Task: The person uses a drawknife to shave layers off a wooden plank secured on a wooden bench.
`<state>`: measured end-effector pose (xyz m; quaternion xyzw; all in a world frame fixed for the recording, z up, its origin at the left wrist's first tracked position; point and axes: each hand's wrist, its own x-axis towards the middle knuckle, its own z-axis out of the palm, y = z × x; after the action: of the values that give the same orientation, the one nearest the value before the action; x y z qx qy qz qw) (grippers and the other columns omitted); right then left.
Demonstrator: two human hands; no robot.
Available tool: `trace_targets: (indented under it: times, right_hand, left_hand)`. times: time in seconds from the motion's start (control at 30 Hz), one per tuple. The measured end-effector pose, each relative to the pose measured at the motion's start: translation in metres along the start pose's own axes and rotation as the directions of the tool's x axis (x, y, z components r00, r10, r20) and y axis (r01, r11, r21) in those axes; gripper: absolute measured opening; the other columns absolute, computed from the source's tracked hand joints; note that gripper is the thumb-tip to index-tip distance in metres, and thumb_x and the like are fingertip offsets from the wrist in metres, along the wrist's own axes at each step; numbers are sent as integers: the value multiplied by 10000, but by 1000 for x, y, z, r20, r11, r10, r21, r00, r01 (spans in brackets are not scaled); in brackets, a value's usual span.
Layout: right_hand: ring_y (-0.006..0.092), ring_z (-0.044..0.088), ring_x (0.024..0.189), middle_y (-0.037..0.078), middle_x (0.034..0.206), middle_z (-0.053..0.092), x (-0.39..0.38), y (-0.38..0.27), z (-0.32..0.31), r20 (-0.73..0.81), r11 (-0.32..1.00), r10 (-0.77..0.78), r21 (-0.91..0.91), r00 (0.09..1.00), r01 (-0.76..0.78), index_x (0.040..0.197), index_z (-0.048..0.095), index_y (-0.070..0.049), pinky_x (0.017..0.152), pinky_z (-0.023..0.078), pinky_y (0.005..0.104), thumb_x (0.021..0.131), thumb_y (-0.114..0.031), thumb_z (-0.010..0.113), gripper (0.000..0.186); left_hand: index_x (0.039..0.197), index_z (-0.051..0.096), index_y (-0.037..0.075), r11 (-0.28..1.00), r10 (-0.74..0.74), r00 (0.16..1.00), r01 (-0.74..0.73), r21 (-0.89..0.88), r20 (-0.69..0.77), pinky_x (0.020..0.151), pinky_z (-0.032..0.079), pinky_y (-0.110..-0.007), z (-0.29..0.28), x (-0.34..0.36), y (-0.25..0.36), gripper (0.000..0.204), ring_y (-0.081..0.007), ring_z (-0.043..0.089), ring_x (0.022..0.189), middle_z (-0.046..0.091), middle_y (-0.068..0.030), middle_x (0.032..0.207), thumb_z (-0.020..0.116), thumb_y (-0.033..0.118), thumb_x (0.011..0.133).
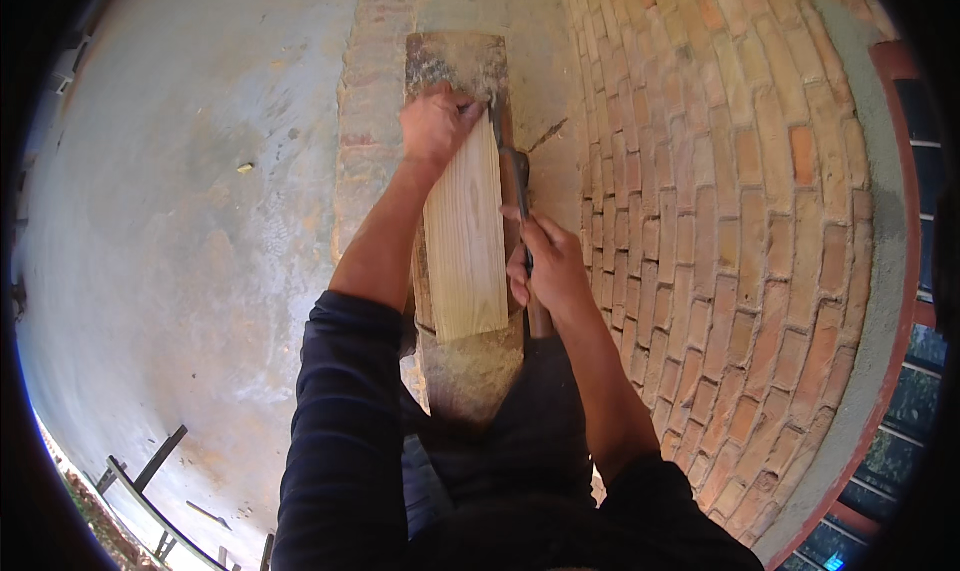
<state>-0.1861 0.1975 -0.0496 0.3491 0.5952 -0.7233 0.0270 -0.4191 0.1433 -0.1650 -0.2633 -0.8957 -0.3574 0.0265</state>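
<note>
fig. left to right: smooth grey concrete floor (190,221), bare but for a small pale chip. next, the left hand (432,126), fingers curled and pressed down over the far end of a pale, straight-grained rectangular pine board (465,241), clamping it in place. the board lies lengthwise, away from the person, on top of a longer, darker, worn and dust-coated wooden plank (470,371), which serves as the surface and itself rests along a low course of bricks (365,161). along the board's right edge runs a slim dark metal-bladed tool (515,186); its exact kind cannot be told from here. the right hand (550,266) is closed around the tool's near end, fingers wrapped, index finger extended along it toward the board. farthest right, a curving paved area of reddish bricks (740,241), edged by a grey mortar strip.

handling, as a judgement: the board looks stiff, dry and fairly light, unlikely to bend but free to slide on the dusty plank, so it wants firm downward pressure. the far end, or either long edge away from the blade, seems the safest hold. sawn corners may splinter.
</note>
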Motion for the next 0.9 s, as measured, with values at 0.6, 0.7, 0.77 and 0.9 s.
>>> trace_targets:
  times: [0.6, 0.7, 0.77, 0.9]
  right_hand:
    - [132, 440, 351, 43, 513, 483, -9, -4, -1, -13, 998, -3, -69, 1000, 3, 1275, 628, 5, 368, 376, 319, 1093, -239, 424, 366]
    - [131, 439, 355, 41, 515, 482, 10, -17, 0, 1, 1000, -4, -31, 1000, 4, 1276, 630, 4, 370, 375, 316, 1093, -239, 420, 370]
    - [129, 440, 361, 39, 518, 483, -3, -8, 0, -20, 998, 22, -56, 1000, -23, 1284, 628, 2, 373, 376, 315, 1092, -242, 426, 371]
    - [127, 446, 370, 38, 524, 487, -5, -12, 0, -53, 991, 23, -128, 998, -29, 1289, 626, 0, 374, 374, 313, 1087, -245, 435, 370]
  left_hand:
    - [872, 812, 201, 999, 35, 998, -35, -8, -46, 810, 555, -426, 1, -1, 3, 207, -275, 676, 948, 686, -40, 909, 708, 380, 873]
    - [868, 809, 197, 1000, -6, 1000, 6, -20, -18, 810, 556, -412, 0, 5, -1, 217, -265, 678, 948, 686, -31, 909, 709, 389, 872]
    - [916, 813, 194, 1000, 7, 1000, -7, 4, 2, 806, 553, -410, 2, -1, -1, 235, -271, 678, 939, 680, -43, 905, 700, 397, 883]
    - [948, 815, 192, 999, 17, 1000, -17, 31, 14, 808, 550, -408, -1, -3, 4, 246, -270, 678, 946, 681, -49, 922, 695, 399, 891]
